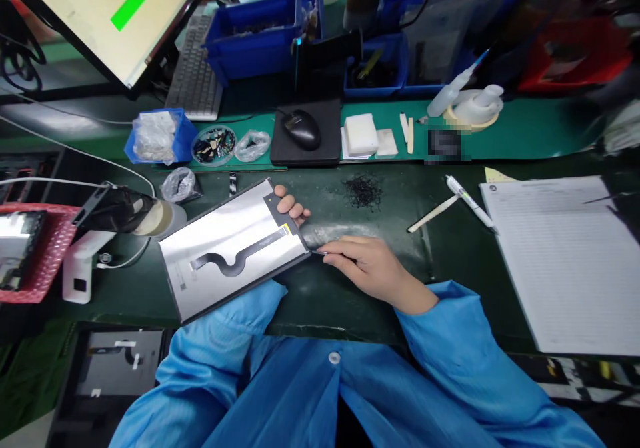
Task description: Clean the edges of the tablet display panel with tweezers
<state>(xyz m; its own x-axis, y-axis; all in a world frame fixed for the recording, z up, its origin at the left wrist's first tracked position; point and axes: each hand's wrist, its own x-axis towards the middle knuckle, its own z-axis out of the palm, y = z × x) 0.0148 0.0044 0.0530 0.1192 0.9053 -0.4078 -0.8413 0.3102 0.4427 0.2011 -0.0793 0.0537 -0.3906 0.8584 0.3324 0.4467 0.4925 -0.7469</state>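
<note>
A tablet-sized display panel [225, 235] with a silvery back tilts above the bench. Along its back runs a curved black flex cable [234, 261]. My left hand [291, 205] grips the panel from beneath, with fingertips curled over its upper right edge; the palm is hidden. At the panel's lower right corner, my right hand [373, 265] pinches a thin metal tool [319, 253], whose tip touches or nearly touches that corner. Most of this tool is covered by the fingers, so its kind is unclear. A heap of fine black scraps [363, 191] lies beyond my hands.
Lined paper [560, 255], a white pen [470, 203] and a flat stick [433, 213] lie right. A mouse [301, 129], white sponge block [361, 135] and dish of small parts [214, 145] line the back. A roll of tape [167, 218] and pink bubble-wrapped tray [55, 255] stand left.
</note>
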